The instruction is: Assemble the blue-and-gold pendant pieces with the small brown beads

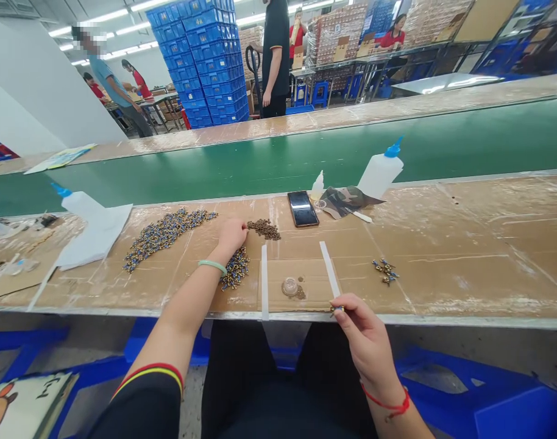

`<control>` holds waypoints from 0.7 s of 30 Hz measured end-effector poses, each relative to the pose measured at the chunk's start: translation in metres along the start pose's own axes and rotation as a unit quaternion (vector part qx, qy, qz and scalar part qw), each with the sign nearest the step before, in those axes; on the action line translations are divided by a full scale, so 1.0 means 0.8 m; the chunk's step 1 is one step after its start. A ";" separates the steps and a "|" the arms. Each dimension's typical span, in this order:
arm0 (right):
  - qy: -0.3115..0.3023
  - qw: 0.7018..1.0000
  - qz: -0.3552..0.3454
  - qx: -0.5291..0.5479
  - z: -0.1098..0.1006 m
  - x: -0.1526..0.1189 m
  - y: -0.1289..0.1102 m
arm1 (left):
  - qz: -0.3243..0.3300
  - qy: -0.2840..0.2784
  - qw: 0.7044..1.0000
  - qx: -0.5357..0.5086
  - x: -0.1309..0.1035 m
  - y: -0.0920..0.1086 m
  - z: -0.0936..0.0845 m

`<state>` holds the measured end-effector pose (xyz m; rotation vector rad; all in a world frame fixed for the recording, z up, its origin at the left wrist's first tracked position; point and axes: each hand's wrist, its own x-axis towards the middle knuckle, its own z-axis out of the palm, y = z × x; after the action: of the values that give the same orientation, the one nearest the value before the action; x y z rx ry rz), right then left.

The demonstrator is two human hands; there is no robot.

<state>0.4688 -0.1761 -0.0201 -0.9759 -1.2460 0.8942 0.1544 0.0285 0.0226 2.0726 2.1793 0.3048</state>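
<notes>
The left hand (231,236) lies palm down on the counter (465,256), so its fingers and whatever they touch are hidden beneath it. Just below that hand, the wrist covers part of a small heap of blue and gold pieces (236,268). The right hand (363,338) pinches a tiny piece (337,310), too small to identify. Right of the left hand, the contents of the small clear dish (290,286) cannot be made out. The counter runs off both side edges.

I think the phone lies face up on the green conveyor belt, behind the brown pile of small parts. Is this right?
Not quite. In the head view the phone lies face up on the cardboard-covered table, in front of the green conveyor belt, behind the brown pile.
</notes>
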 end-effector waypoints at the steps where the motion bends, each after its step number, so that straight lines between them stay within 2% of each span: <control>1: 0.002 1.000 0.009 0.003 -0.001 -0.001 0.002 | 0.001 0.000 1.000 0.009 0.001 0.000 0.002; 8: 0.023 0.998 0.048 0.022 -0.004 -0.004 0.013 | 0.013 0.008 0.999 0.034 -0.002 0.007 0.007; 15: 0.042 0.997 0.066 0.025 -0.008 -0.002 0.016 | 0.045 0.021 0.998 -0.037 -0.024 0.011 -0.029; 17: 0.053 0.996 0.058 0.033 -0.002 0.005 0.009 | 0.072 0.018 0.995 -0.068 -0.048 0.018 -0.037; 20: 0.080 0.995 0.013 0.049 0.022 0.021 -0.014 | 0.137 -0.019 0.978 -0.156 -0.113 0.046 -0.034; 21: 0.092 0.994 -0.008 0.055 0.034 0.027 -0.024 | 0.176 -0.062 0.945 -0.268 -0.140 0.059 -0.029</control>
<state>0.4448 -0.1595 0.0068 -0.9373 -1.0367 0.8329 0.2016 -0.0827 0.0501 2.0636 1.4292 0.6913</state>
